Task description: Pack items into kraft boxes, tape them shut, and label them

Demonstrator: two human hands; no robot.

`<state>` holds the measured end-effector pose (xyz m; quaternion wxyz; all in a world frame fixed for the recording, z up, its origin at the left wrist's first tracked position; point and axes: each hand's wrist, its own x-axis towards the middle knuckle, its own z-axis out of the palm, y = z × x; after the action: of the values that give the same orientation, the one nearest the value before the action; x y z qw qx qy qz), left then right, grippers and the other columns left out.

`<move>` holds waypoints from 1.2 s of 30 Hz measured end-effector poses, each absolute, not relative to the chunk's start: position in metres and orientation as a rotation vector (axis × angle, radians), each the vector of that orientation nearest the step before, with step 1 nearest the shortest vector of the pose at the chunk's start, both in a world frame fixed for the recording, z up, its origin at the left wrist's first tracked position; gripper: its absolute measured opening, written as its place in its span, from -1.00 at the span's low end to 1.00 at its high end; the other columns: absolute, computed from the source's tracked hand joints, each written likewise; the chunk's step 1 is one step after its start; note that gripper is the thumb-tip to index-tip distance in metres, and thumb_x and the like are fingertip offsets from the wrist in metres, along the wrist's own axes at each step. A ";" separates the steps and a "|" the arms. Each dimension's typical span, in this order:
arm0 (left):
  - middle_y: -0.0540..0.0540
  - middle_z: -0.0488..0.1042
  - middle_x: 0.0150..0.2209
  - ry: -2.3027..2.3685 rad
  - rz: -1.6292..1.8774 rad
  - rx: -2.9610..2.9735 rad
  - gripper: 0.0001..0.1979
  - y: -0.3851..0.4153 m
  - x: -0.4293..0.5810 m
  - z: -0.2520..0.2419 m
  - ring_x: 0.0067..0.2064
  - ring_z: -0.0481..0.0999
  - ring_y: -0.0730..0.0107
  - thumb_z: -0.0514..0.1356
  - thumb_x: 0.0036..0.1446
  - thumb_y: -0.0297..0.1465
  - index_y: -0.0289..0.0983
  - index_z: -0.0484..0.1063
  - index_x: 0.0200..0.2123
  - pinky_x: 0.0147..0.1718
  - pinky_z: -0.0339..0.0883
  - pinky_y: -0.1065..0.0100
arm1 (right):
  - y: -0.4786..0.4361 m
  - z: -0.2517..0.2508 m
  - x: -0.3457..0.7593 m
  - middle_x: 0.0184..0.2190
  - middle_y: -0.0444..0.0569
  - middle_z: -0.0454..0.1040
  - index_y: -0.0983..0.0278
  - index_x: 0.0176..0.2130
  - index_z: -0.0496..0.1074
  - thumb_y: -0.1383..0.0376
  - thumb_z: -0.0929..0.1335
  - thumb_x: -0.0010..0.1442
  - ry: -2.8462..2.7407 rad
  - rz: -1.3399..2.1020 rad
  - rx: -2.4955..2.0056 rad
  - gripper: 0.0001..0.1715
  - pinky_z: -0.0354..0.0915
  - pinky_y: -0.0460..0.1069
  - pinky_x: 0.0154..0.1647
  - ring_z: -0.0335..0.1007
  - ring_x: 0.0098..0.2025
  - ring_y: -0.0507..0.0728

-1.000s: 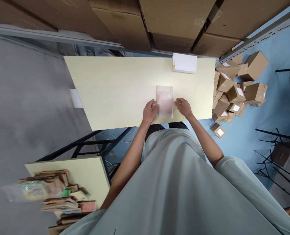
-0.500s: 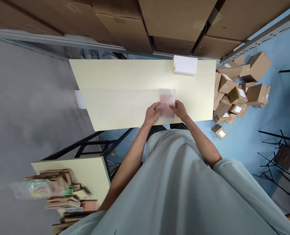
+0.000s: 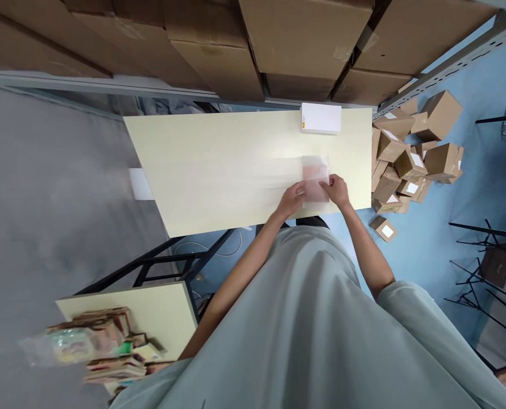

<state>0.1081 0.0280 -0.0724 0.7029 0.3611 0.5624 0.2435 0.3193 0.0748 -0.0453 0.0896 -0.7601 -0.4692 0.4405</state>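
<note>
A translucent sleeve (image 3: 315,184) with something flat and pinkish inside is held over the front right part of the pale yellow table (image 3: 219,170). My left hand (image 3: 292,199) grips its left edge with bent fingers. On the opposite edge, my right hand (image 3: 336,190) pinches the sleeve, its thumb lying across the front. What exactly is inside the sleeve I cannot make out. Farther back on the table lies a white box (image 3: 321,118) with a small yellow mark at its corner.
Large cardboard boxes (image 3: 299,40) fill the shelf beyond the table. Several small cartons (image 3: 410,165) are heaped on the blue floor to the right. At lower left, a second table (image 3: 163,307) bears stacks of flat items and a clear plastic bag (image 3: 65,345).
Both hands have moved to the right along the table, carrying the sleeve with them. The grip looks the same. The camera view has shifted slightly.
</note>
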 end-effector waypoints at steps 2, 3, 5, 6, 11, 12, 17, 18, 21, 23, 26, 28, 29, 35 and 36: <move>-0.25 0.47 0.47 1.233 0.548 0.807 -0.45 0.025 0.104 -0.079 0.47 0.49 -0.04 0.30 0.34 -0.30 -0.19 0.50 0.37 0.42 0.45 -0.09 | 0.071 -0.041 0.307 -0.27 -0.07 0.60 0.17 -0.27 0.41 0.17 0.47 0.20 -1.421 1.235 -2.272 -0.81 0.34 0.04 -0.19 0.45 -0.30 0.15; -0.25 0.47 0.47 1.225 0.549 0.813 -0.46 0.024 0.102 -0.081 0.47 0.49 -0.03 0.30 0.35 -0.29 -0.19 0.49 0.37 0.42 0.45 -0.08 | 0.068 -0.037 0.301 -0.23 -0.04 0.63 0.17 -0.23 0.43 0.17 0.45 0.23 -1.441 1.206 -2.262 -0.83 0.37 0.05 -0.16 0.49 -0.28 0.16; -0.28 0.46 0.47 1.227 0.534 0.833 -0.47 0.019 0.097 -0.082 0.45 0.51 -0.02 0.29 0.37 -0.27 -0.20 0.49 0.36 0.41 0.46 -0.05 | 0.062 -0.027 0.288 -0.14 0.00 0.67 0.18 -0.14 0.48 0.17 0.43 0.28 -1.494 1.165 -2.234 -0.83 0.42 0.06 -0.11 0.55 -0.26 0.17; -0.29 0.47 0.47 1.239 0.522 0.844 -0.48 0.016 0.095 -0.080 0.43 0.54 -0.01 0.29 0.37 -0.27 -0.20 0.49 0.35 0.39 0.47 -0.04 | 0.060 -0.022 0.281 -0.10 0.01 0.68 0.18 -0.10 0.50 0.18 0.43 0.30 -1.525 1.151 -2.223 -0.81 0.44 0.07 -0.09 0.57 -0.24 0.17; -0.30 0.59 0.34 1.281 0.489 0.870 -0.55 0.003 0.075 -0.062 0.25 0.68 0.01 0.25 0.39 -0.25 -0.22 0.54 0.28 0.28 0.56 -0.03 | 0.050 -0.005 0.242 0.05 0.09 0.66 0.23 0.09 0.53 0.23 0.43 0.37 -1.650 1.168 -2.190 -0.69 0.49 0.10 0.04 0.62 -0.20 0.16; -0.31 0.60 0.33 1.287 0.495 0.878 -0.56 0.001 0.069 -0.059 0.23 0.69 0.02 0.24 0.40 -0.25 -0.22 0.55 0.26 0.27 0.56 -0.03 | 0.049 -0.004 0.234 0.08 0.10 0.65 0.23 0.12 0.54 0.23 0.43 0.39 -1.674 1.187 -2.178 -0.67 0.50 0.10 0.05 0.63 -0.19 0.16; -0.31 0.65 0.24 1.379 0.465 0.930 -0.60 -0.001 0.032 -0.058 0.15 0.71 0.03 0.23 0.36 -0.24 -0.23 0.55 0.20 0.22 0.57 -0.02 | 0.045 -0.008 0.198 0.26 0.17 0.58 0.22 0.24 0.55 0.22 0.40 0.47 -1.839 1.337 -2.144 -0.59 0.52 0.10 0.15 0.68 -0.04 0.20; -0.29 0.67 0.20 1.397 0.438 0.961 -0.61 -0.001 0.026 -0.061 0.13 0.71 0.02 0.25 0.34 -0.23 -0.22 0.55 0.16 0.20 0.57 -0.03 | 0.044 -0.010 0.193 0.29 0.19 0.57 0.23 0.27 0.55 0.23 0.40 0.48 -1.875 1.362 -2.154 -0.58 0.51 0.10 0.19 0.68 0.02 0.22; -0.25 0.70 0.03 1.433 0.358 1.097 -0.71 0.003 0.013 -0.071 0.02 0.72 0.03 0.33 0.28 -0.19 -0.20 0.56 -0.01 0.15 0.58 0.01 | 0.041 -0.013 0.179 0.37 0.21 0.51 0.24 0.32 0.54 0.27 0.39 0.48 -1.968 1.424 -2.187 -0.52 0.47 0.11 0.30 0.64 0.19 0.28; -0.21 0.67 -0.09 1.455 0.314 1.155 -0.78 0.006 0.010 -0.076 -0.05 0.71 0.06 0.35 0.27 -0.18 -0.19 0.52 -0.15 0.14 0.56 0.04 | 0.038 -0.013 0.173 0.43 0.24 0.45 0.27 0.36 0.52 0.28 0.38 0.50 -2.000 1.467 -2.202 -0.49 0.43 0.11 0.35 0.59 0.28 0.31; -0.17 0.61 -0.18 1.484 0.249 1.197 -0.85 0.012 0.009 -0.073 -0.02 0.70 0.00 0.34 0.27 -0.25 -0.12 0.44 -0.28 0.18 0.52 0.02 | 0.035 -0.008 0.168 0.48 0.28 0.40 0.32 0.40 0.48 0.28 0.37 0.51 -1.999 1.521 -2.206 -0.45 0.38 0.12 0.43 0.54 0.36 0.33; -0.16 0.62 -0.17 1.486 0.220 1.236 -0.89 0.016 0.005 -0.062 0.05 0.69 -0.06 0.34 0.25 -0.31 -0.09 0.44 -0.29 0.22 0.50 -0.02 | 0.037 0.002 0.168 0.43 0.28 0.47 0.31 0.38 0.51 0.28 0.40 0.49 -1.991 1.511 -2.198 -0.46 0.36 0.12 0.46 0.52 0.39 0.34; -0.15 0.63 -0.14 1.483 0.215 1.257 -0.91 0.018 0.002 -0.055 0.09 0.69 -0.08 0.34 0.23 -0.33 -0.08 0.46 -0.27 0.24 0.50 -0.03 | 0.040 0.008 0.169 0.39 0.28 0.51 0.30 0.36 0.53 0.28 0.42 0.47 -1.990 1.483 -2.193 -0.47 0.36 0.12 0.46 0.53 0.39 0.34; -0.18 0.71 0.03 1.491 0.200 1.348 -0.79 0.034 -0.015 -0.014 0.12 0.73 -0.12 0.29 0.17 -0.36 -0.13 0.59 -0.11 0.23 0.56 -0.03 | 0.096 0.062 0.193 0.14 0.20 0.70 0.20 0.13 0.65 0.29 0.45 0.38 -1.829 1.157 -2.064 -0.65 0.58 0.15 0.14 0.73 0.06 0.37; -0.21 0.71 0.07 1.494 0.193 1.352 -0.76 0.037 -0.016 -0.010 0.09 0.75 -0.11 0.28 0.18 -0.36 -0.17 0.60 -0.07 0.19 0.59 -0.03 | 0.112 0.075 0.200 0.12 0.18 0.71 0.17 0.09 0.66 0.29 0.45 0.37 -1.795 1.093 -2.019 -0.68 0.60 0.16 0.10 0.74 0.02 0.38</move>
<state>-0.0163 0.0366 -0.0103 0.5301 0.5663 0.6260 0.0809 0.1997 0.1123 0.0752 0.1134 -0.6885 -0.6118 0.3726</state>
